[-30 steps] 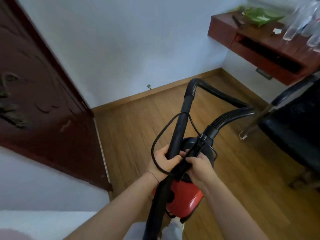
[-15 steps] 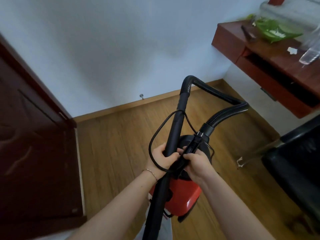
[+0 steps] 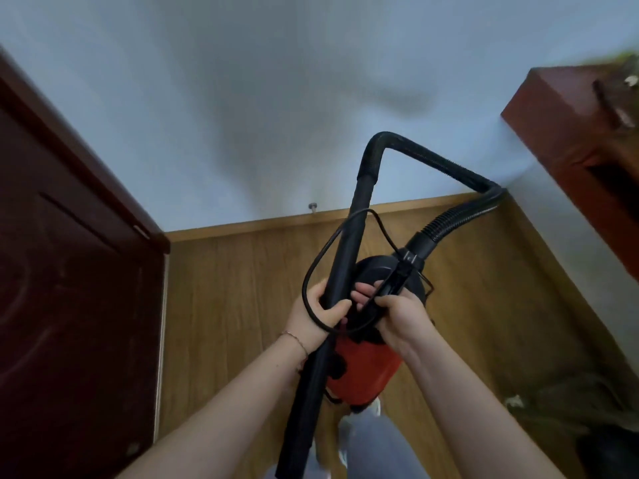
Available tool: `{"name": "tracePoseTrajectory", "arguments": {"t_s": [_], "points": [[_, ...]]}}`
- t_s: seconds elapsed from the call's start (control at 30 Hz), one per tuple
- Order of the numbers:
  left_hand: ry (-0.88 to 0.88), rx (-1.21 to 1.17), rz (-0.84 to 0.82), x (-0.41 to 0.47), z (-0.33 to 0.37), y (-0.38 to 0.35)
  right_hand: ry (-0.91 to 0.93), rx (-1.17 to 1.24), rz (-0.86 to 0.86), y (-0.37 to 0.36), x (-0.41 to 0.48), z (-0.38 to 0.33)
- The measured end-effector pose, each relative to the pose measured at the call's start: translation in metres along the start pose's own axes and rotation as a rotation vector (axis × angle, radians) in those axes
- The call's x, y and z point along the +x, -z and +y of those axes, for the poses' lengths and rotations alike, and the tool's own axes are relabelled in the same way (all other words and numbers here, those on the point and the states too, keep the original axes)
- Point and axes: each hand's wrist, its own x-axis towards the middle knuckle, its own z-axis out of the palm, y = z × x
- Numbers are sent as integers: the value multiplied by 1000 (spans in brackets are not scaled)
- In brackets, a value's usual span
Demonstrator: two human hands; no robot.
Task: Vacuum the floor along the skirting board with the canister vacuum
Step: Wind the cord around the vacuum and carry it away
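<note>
I hold a red and black canister vacuum (image 3: 363, 368) up off the wooden floor (image 3: 235, 305), in front of my body. My left hand (image 3: 318, 316) is wrapped around its long black wand (image 3: 345, 257), which runs from bottom centre up toward the wall. My right hand (image 3: 397, 316) grips the black carry strap and handle on top of the canister. A ribbed black hose (image 3: 449, 174) loops from the wand's top over to the canister. A thin black cord (image 3: 325, 257) loops past my left hand. The wooden skirting board (image 3: 262, 224) runs along the white wall ahead.
A dark red door (image 3: 69, 305) stands open on the left. A small door stop (image 3: 313, 206) sticks out just above the skirting. A red-brown wall-mounted desk (image 3: 570, 126) juts out at upper right. A dark chair (image 3: 594, 420) is blurred at lower right.
The view has swung toward the wall and closer to it; the desk and chair slid to the right edge. Both hands keep the same grip on the vacuum.
</note>
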Motion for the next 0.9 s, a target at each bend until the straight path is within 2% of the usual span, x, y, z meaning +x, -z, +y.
{"name": "tracePoseTrajectory", "arguments": {"t_s": [0.23, 0.47, 0.53, 0.67, 0.9], "points": [[65, 17, 175, 105, -13, 27, -87, -42, -42, -30, 112, -55], [164, -180, 341, 199, 3, 3, -210, -221, -67, -42, 220, -97], [174, -159, 374, 218, -1, 2, -230, -251, -61, -43, 246, -104], [235, -79, 396, 241, -22, 8, -254, -267, -5, -33, 290, -108], [366, -111, 426, 258, -69, -4, -294, -322, 64, -2, 340, -80]]}}
